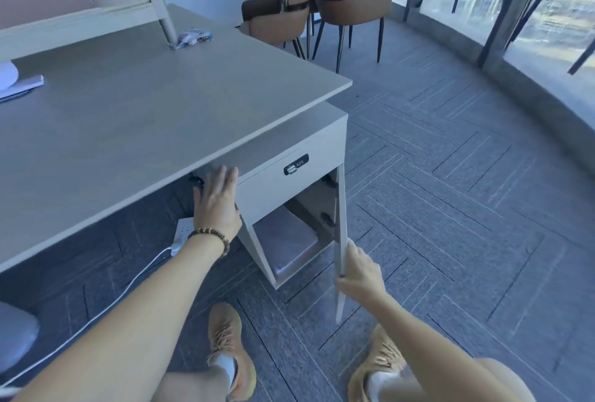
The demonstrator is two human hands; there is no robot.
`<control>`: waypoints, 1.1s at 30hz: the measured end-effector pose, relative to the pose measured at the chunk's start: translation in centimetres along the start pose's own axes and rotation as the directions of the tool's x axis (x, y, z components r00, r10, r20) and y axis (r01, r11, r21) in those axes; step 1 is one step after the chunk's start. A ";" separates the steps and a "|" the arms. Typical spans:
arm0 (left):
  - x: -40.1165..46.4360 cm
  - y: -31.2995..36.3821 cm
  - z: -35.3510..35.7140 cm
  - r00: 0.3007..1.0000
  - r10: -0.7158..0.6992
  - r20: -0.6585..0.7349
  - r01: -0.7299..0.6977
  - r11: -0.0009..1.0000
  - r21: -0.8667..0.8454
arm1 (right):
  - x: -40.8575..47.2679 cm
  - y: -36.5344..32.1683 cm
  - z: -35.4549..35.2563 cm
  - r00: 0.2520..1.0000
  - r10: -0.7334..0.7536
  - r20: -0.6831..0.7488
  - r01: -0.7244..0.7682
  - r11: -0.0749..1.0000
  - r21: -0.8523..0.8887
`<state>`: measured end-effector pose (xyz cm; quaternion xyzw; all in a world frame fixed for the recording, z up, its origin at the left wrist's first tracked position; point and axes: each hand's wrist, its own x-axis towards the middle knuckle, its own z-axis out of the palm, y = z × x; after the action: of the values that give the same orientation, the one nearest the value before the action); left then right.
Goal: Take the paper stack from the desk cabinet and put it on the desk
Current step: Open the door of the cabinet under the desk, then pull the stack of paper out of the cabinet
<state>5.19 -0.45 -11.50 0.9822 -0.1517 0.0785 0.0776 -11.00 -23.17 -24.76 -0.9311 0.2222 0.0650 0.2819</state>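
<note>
The cabinet door [340,234] stood swung wide, its edge pinched by the right hand [359,273], fingers closed on it. The left hand [217,203] lay flat, fingers spread, against the corner of the desk cabinet [273,189] beside the locked drawer [296,167], just under the desk [128,118]. A power strip [185,229] and its white cable lay on the floor nearby. Inside the lower compartment rested what seemed to be the paper stack [286,240], lying flat.

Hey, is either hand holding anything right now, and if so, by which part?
The right hand grips the open cabinet door by its free edge, low down. The left hand is open beside the cabinet, holding nothing.
</note>
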 end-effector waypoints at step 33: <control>-3.6 7.4 15.6 0.878 -0.142 0.458 0.261 0.943 -0.209 | 9.1 6.3 -2.1 0.966 0.246 -0.079 -0.252 0.964 -0.085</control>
<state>1.49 -9.13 -26.39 0.9659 -0.0704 -0.1729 0.1795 -5.75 -32.46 -28.37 -0.9098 0.3436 0.0786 0.2192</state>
